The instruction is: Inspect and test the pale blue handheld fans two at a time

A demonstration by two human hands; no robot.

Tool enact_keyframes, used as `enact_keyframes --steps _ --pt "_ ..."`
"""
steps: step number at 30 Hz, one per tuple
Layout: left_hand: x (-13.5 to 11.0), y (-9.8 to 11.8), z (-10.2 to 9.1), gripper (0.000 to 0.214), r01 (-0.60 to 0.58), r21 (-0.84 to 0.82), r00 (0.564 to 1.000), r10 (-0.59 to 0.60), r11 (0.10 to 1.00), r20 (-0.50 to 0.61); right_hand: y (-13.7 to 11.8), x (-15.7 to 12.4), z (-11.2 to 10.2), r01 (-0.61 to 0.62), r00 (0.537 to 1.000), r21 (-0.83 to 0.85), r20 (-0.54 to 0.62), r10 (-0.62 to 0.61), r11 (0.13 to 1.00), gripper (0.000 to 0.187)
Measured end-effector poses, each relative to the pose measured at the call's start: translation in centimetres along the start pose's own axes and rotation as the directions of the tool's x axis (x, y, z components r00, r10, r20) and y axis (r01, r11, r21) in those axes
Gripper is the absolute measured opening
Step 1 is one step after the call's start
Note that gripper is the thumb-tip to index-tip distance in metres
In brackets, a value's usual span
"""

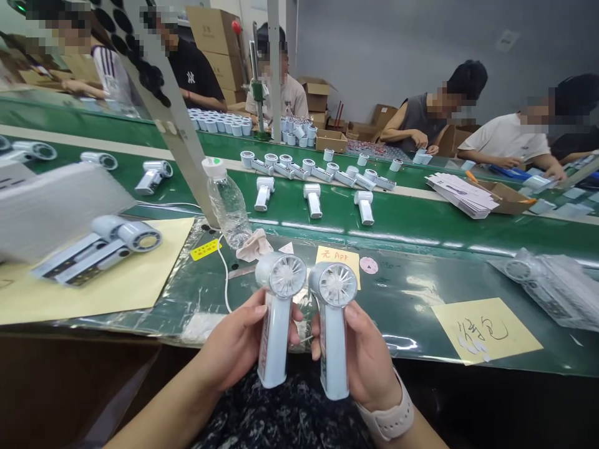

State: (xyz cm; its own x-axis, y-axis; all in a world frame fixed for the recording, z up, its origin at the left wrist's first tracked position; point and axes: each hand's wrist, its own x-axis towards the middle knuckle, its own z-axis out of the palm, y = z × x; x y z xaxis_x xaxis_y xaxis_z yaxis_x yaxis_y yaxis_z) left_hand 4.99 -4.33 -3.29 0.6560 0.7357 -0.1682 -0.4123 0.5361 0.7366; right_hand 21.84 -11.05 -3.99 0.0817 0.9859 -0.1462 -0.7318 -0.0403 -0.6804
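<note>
The **left hand** (236,343) and **right hand** (369,362) hold two pale blue handheld fans upright side by side, just above the person's dark patterned clothing, their heads almost touching. The left grip is closed round the handle of the **left fan** (276,318). The right grip, above a **white watch strap** (388,415), is closed round the **right fan** (333,330). Both blade guards face the camera. Each handle carries a narrow printed strip, turned too far aside to read. Both fans seem fully put together, though the hands hide much of the handles.

Beyond them, the **counter** (402,299) lies under clear film, with a **yellow note marked "无 App"** (337,262), a **handwritten yellow note** (484,327), a **beige cloth** (255,245) and a **plastic water bottle** (228,202). To the left, **two more fans** (98,249) lie on a **yellow sheet** (93,293), partly behind a **blurred pale sheet** (56,209) cut off by the frame. To the right sits a **clear bag of fans** (547,287).

Farther on, a **green conveyor belt** (397,218) carries a **row of fans** (318,174) and a **stack of printed cards** (461,194). Many fans lie there, and how many are finished is hard to make out. **Co-workers** (428,109) sit across the belt, their work too small to tell.
</note>
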Motion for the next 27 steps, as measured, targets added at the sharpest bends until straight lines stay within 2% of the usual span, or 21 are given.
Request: enact_keyframes --steps 5,7,9,14,16,18,20,21,22,24,25,26,27 --pt "0.0 0.1 0.4 0.04 0.007 0.078 0.997 -0.001 0.997 -0.075 -0.4 0.1 0.0 0.105 0.986 0.016 -0.131 -0.102 0.994 0.031" --pt "-0.1 0.2 0.5 0.044 0.008 0.153 0.995 0.008 0.988 -0.1 -0.4 0.2 0.2 0.074 0.984 0.023 -0.162 -0.07 0.997 0.035" --pt "-0.1 0.1 0.5 0.042 -0.012 0.227 0.996 0.031 0.974 -0.08 -0.2 0.3 0.3 0.022 0.982 0.014 -0.186 -0.019 1.0 0.031" --pt "-0.2 0.0 -0.1 0.036 -0.037 0.327 0.999 0.04 0.944 -0.001 0.1 0.3 0.2 -0.032 0.987 -0.014 -0.155 0.029 0.999 0.025" --pt "-0.2 0.1 -0.4 0.035 -0.023 0.359 1.0 0.022 0.933 0.005 0.1 0.1 -0.1 -0.021 0.993 -0.033 -0.118 0.016 0.999 0.029" --pt "-0.3 0.2 -0.6 0.03 -0.055 0.455 0.998 0.065 0.889 -0.006 0.1 -0.2 -0.5 0.018 0.995 -0.111 -0.092 -0.028 0.994 0.031" --pt "-0.6 0.4 -1.0 0.027 -0.152 0.614 0.982 0.189 0.774 0.006 0.0 -0.6 -0.9 0.112 0.992 -0.299 -0.019 -0.123 0.948 0.032" --pt "-0.8 0.5 -1.1 0.026 -0.223 0.696 0.964 0.26 0.682 0.054 -0.1 -0.8 -1.0 0.194 0.981 -0.412 0.066 -0.183 0.89 0.035" --pt "-1.0 0.7 -1.2 0.025 -0.299 0.76 0.938 0.323 0.576 0.125 -0.1 -0.9 -1.2 0.302 0.953 -0.505 0.176 -0.246 0.809 0.037" --pt "-1.2 0.9 -1.2 0.019 -0.434 0.821 0.87 0.408 0.371 0.275 -0.1 -1.0 -1.3 0.515 0.855 -0.579 0.397 -0.333 0.632 0.033" --pt "-1.1 0.9 -1.2 0.015 -0.478 0.83 0.836 0.437 0.286 0.331 0.0 -0.9 -1.4 0.584 0.81 -0.58 0.463 -0.36 0.568 0.027" --pt "-1.0 1.0 -1.1 0.014 -0.501 0.837 0.81 0.461 0.221 0.363 0.1 -0.9 -1.4 0.617 0.785 -0.581 0.498 -0.368 0.53 0.024" --pt "-0.8 1.0 -1.1 0.015 -0.506 0.845 0.793 0.479 0.174 0.376 0.2 -0.8 -1.6 0.625 0.78 -0.59 0.507 -0.367 0.512 0.025"
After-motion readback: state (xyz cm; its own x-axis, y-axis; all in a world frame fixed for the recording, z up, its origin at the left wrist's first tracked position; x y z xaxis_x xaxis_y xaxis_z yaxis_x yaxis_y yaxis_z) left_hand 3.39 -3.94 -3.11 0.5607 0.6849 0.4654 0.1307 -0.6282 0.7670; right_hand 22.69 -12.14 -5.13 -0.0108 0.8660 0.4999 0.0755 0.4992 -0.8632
